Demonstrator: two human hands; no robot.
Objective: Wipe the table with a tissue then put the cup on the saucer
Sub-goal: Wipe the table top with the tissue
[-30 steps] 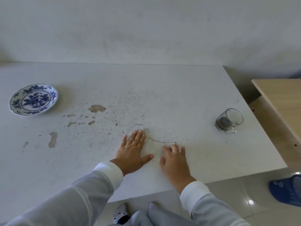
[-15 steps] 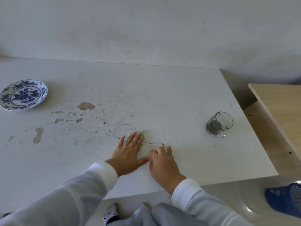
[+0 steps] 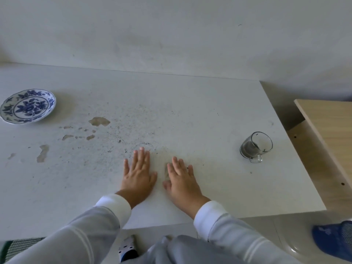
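Note:
My left hand (image 3: 138, 174) and my right hand (image 3: 181, 180) lie flat, fingers spread, side by side near the front edge of the white table (image 3: 190, 111). A thin white tissue (image 3: 162, 164) seems to lie under and between them; it shows a brownish smudge, and its edges are hard to tell from the tabletop. A blue-and-white floral saucer (image 3: 28, 106) sits at the far left with nothing on it. A small clear glass cup (image 3: 255, 146) with a handle stands at the right, apart from both hands.
Brown spill patches (image 3: 99, 121) and dark specks (image 3: 133, 134) mark the table left of and beyond my hands. A wooden board (image 3: 327, 126) leans past the right table edge. A blue object (image 3: 335, 239) lies on the floor, and a socked foot (image 3: 126, 248) shows below the table.
My right hand has slid left, closer to my left hand. The dark line seen beyond my fingers earlier is gone. The left hand has hardly moved; the view has shifted a little.

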